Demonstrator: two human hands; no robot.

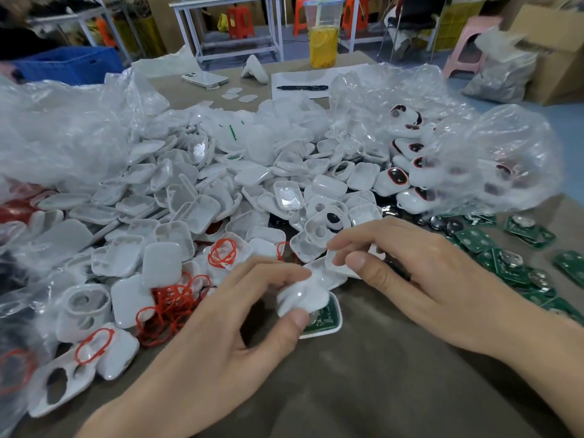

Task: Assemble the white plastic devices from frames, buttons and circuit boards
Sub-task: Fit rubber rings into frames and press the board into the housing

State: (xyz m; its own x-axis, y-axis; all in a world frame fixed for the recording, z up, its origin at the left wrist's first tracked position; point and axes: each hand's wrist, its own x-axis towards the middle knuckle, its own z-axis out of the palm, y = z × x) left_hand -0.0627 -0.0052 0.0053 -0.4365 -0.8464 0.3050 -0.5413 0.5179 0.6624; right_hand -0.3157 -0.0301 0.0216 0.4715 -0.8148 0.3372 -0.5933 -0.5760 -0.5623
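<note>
Red loops point(170, 306) at lower left, heap of white shells point(196, 197) across the middle, left hand point(227, 327) pinching a white button point(300, 298) at lower centre, over a frame point(339, 316) holding a green board point(325, 320), right hand point(420, 273) pinching a white shell point(335, 268) beside it, loose green boards point(518, 267) at right

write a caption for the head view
Left hand pinches a white part above a frame with circuit board; right hand holds a shell

1 head-worn wide-angle view, facing forward and down, close over the table point(363, 390), room beyond
</note>
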